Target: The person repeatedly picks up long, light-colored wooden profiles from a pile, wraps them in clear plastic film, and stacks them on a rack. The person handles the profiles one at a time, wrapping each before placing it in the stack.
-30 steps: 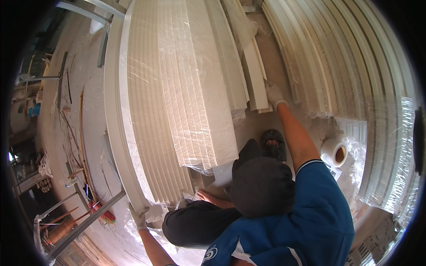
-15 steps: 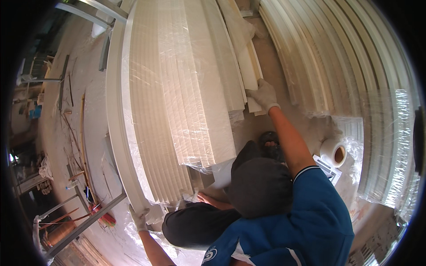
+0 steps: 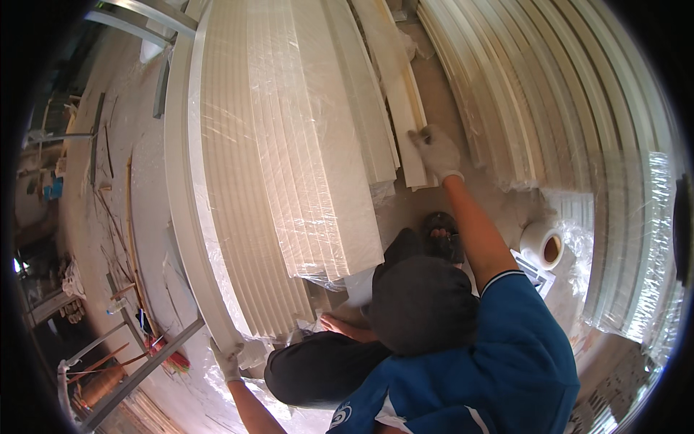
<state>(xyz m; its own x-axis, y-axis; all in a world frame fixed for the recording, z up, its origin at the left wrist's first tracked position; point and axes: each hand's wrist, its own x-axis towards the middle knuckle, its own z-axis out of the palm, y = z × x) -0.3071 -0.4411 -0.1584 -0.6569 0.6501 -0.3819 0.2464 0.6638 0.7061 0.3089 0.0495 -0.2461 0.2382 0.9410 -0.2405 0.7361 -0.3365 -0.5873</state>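
My right hand (image 3: 439, 153), in a pale work glove, grips the right edge of a long cream strip (image 3: 406, 137) near its close end, with the fingers curled. This strip lies just right of a wide stack of cream panels (image 3: 318, 145), partly wrapped in clear film. Far off to the left, my left hand (image 3: 229, 359), also gloved, closes around the close end of another long cream strip (image 3: 189, 239), which runs along the stack's left side. Some fingers of that hand are hidden.
More long cream profiles (image 3: 549, 108) lie on the right, their ends under clear film (image 3: 632, 267). A film roll (image 3: 542, 246) stands on the floor near my right arm. On the left are a metal frame bar (image 3: 148, 372), a bamboo pole (image 3: 133, 231) and a red broom (image 3: 168, 354).
My right hand has shifted slightly, and its fingers are more curled over the strip's edge. My left hand stays at the end of its strip. The view has moved a little.
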